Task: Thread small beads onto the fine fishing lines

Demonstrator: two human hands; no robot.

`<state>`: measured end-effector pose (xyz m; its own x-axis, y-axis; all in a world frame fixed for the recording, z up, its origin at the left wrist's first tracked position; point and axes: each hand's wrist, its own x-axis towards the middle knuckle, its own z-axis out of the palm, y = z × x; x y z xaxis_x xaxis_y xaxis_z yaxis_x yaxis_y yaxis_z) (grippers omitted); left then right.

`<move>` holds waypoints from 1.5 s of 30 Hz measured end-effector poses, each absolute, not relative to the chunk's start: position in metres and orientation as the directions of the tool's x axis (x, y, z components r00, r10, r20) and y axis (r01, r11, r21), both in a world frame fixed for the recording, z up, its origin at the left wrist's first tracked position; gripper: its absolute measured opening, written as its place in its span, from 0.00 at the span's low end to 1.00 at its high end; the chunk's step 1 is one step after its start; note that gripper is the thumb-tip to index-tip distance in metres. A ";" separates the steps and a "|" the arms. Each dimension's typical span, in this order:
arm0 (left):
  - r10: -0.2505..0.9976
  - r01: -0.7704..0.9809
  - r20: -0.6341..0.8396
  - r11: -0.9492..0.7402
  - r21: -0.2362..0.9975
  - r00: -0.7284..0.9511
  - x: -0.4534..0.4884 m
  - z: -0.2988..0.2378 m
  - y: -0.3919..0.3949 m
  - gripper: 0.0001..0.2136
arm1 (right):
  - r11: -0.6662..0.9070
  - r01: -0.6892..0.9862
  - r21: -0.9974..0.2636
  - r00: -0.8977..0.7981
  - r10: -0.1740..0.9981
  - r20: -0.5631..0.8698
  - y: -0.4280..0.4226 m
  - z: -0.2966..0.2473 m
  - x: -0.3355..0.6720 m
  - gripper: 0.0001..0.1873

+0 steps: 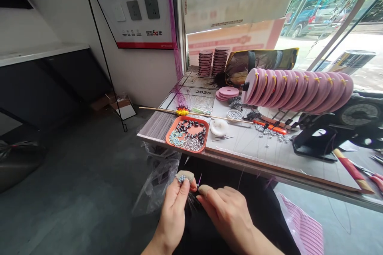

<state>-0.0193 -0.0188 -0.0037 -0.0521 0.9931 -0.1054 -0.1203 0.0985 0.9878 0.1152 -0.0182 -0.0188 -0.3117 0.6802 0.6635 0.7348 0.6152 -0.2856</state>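
My left hand (pixel 176 203) and my right hand (pixel 223 207) meet low in front of the table edge, over my dark lap. Both wear beige covers on the thumb or fingertips. The left hand pinches a small cluster of pale beads (pixel 180 179) and thin dark strands between thumb and forefinger. The right hand's fingers are curled together in a pinch close to the left fingertips, next to a short purple thread (pixel 199 179); what it holds is too small to make out.
An orange tray (pixel 170 132) of dark and silver small parts sits at the table's front edge. Behind it lie a long thin stick (pixel 209 116), a white disc (pixel 219 126), stacked pink spools (pixel 220 59) and a row of pink discs (pixel 296 89) on a black stand. A clear plastic bag (pixel 158 175) hangs below the table.
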 end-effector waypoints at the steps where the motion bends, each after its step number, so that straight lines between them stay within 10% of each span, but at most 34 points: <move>1: 0.993 -0.122 -0.112 0.105 0.987 -0.049 -0.020 -0.004 -0.019 0.11 | 0.612 0.734 -0.295 -0.288 0.673 0.681 -0.019 -0.018 0.116 0.18; 10: 0.986 -0.211 -0.165 0.162 0.964 0.005 -0.013 -0.003 -0.027 0.11 | 0.593 0.758 -0.274 -0.284 0.677 0.679 -0.016 -0.016 0.117 0.14; 15: 0.949 -0.571 -0.305 0.295 0.766 0.082 -0.024 0.015 -0.010 0.12 | 0.693 0.671 -0.263 -0.367 0.618 0.695 -0.020 -0.010 0.116 0.15; 20: 0.925 -0.551 -0.078 -0.153 0.820 -0.372 -0.058 0.036 0.019 0.11 | 0.667 0.580 -0.468 -0.306 0.711 0.633 -0.025 -0.007 0.123 0.12; 26: 0.913 -0.347 -0.395 0.403 0.847 0.098 -0.034 -0.003 -0.002 0.13 | 0.471 0.431 -0.769 -0.254 0.882 0.398 -0.023 -0.015 0.126 0.08; 45: 0.869 -0.464 -0.470 0.483 0.742 0.153 -0.021 -0.009 -0.015 0.10 | 0.666 0.569 -0.482 -0.259 0.702 0.664 -0.028 -0.020 0.124 0.10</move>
